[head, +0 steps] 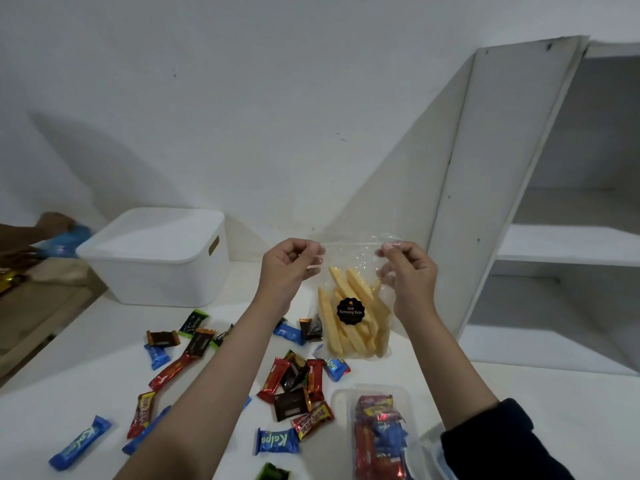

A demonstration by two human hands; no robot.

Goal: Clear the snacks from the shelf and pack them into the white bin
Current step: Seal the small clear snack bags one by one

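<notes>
Both hands, left (289, 268) and right (405, 271), pinch the bag (353, 306) top; keep it level while carrying to the bin (156, 271).

The clear tub (372, 427) of snacks and a green wrapper (273, 472) run off the bottom edge.

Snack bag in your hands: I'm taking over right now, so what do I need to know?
Left hand and right hand each pinch a top corner of the clear bag of potato sticks, held up over the white table.
The white bin stands behind on the left, lid on.
The shelf looks bare where visible.
Wrapped candy bars lie scattered on the table; a clear tub near the right arm holds more.
Left to do: take the lid off, pack the bag, bars and tub inside.
</notes>
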